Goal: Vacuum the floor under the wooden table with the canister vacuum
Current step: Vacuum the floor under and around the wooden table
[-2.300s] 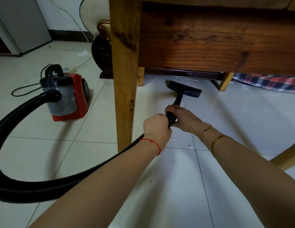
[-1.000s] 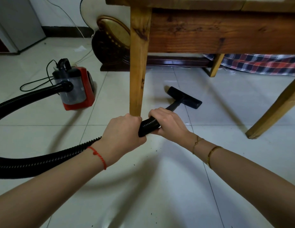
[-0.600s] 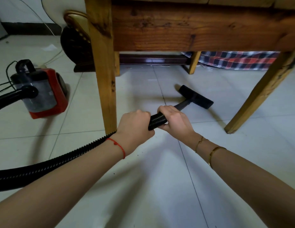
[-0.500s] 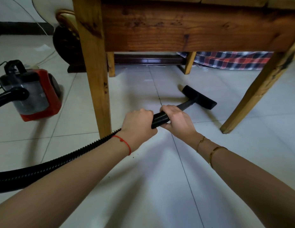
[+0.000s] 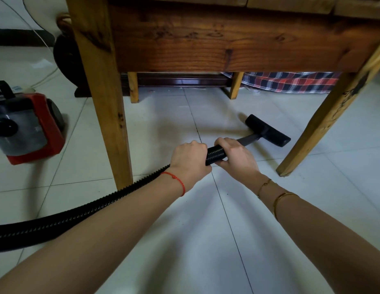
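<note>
Black ribbed hose (image 5: 83, 215) ran from the lower left of the frame up to the middle, where both hands were clenched round it side by side: the left hand (image 5: 190, 162) nearer the person, the right hand (image 5: 235, 155) just ahead, fingers curled over the top. Past the right hand a short dark tube led to the flat black floor nozzle (image 5: 267, 130), resting on the pale tiled floor (image 5: 206, 240) under the wooden table (image 5: 216, 41), between its front legs. At the left edge sat the red canister vacuum (image 5: 30, 128). Plaid cloth (image 5: 291, 81) showed behind the table, upper right.
</note>
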